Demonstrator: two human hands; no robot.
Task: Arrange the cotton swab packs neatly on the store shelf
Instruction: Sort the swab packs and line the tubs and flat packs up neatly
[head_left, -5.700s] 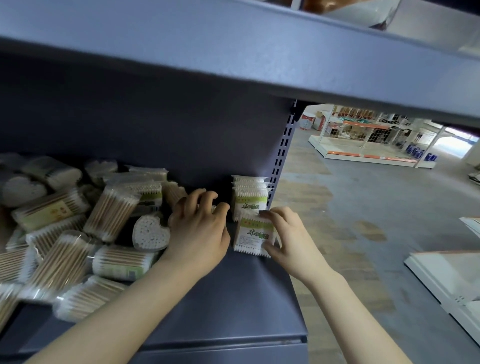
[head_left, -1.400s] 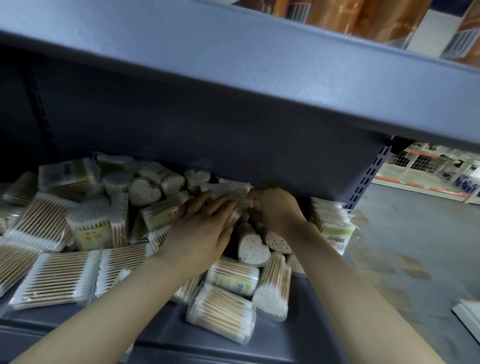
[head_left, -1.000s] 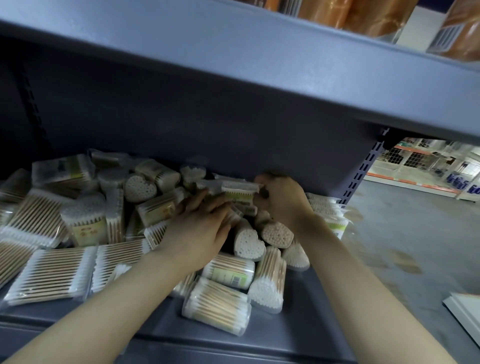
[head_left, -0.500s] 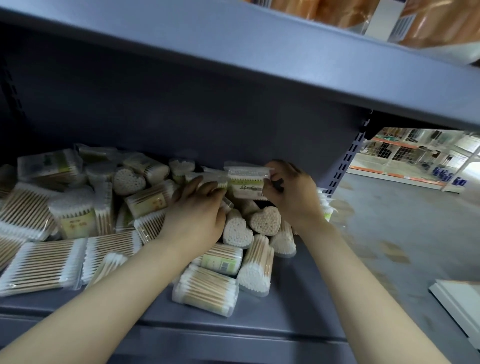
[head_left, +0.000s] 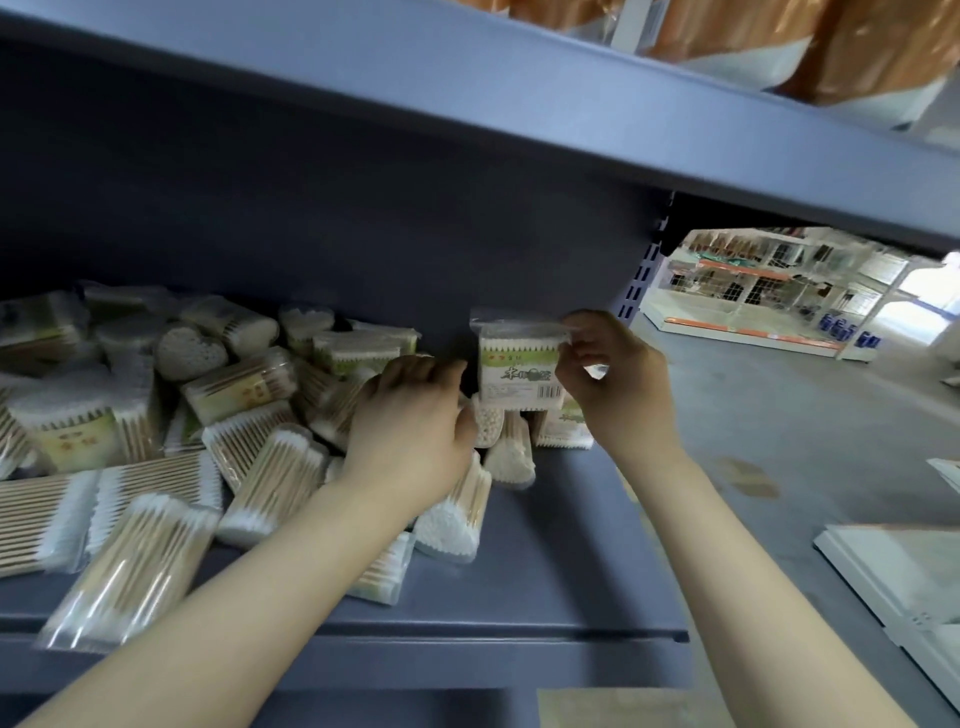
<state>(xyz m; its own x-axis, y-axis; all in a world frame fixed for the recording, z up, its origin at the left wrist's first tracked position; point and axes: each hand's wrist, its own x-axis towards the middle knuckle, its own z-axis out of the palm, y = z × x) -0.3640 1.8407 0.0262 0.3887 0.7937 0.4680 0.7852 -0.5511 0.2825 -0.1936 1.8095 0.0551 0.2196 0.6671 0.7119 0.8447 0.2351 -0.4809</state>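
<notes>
Nearest the camera, two bare forearms rise from the bottom edge of the frame toward the grey-blue metal shelf (head_left: 545, 571), whose smooth painted deck runs across the lower half of the view. At lower left, a long clear plastic pack (head_left: 130, 566) of wooden-stemmed swabs lies tilted over the shelf's front lip. Further in, the left hand (head_left: 410, 431) rests palm down on the heap of cotton swab packs (head_left: 171, 415) at centre frame, its fingers (head_left: 415, 369) curled downward onto the packs beneath them; whether they grip one cannot be told. The heap fills the left half of the shelf: flat crinkly bags with rows of tan sticks and white tips, round tubs, and heart-shaped clear boxes (head_left: 189, 353) showing packed white cotton ends. Just right of the left hand, the right hand (head_left: 618, 384) holds up a small rectangular pack with a green label (head_left: 519, 366); its thumb and fingers (head_left: 576, 332) pinch the pack's clear top flap at the upper right corner, so the pack hangs upright, clear of the heap below it, between the two hands. Below that hand another green-labelled pack (head_left: 566, 426) stands on the shelf. Behind everything is the dark back panel (head_left: 363, 249), with the upper shelf (head_left: 519, 104) crossing the top of the frame and orange-wrapped goods (head_left: 857, 41) at upper right. At far right, a concrete floor (head_left: 779, 415) leads to pale store racks (head_left: 753, 291).
</notes>
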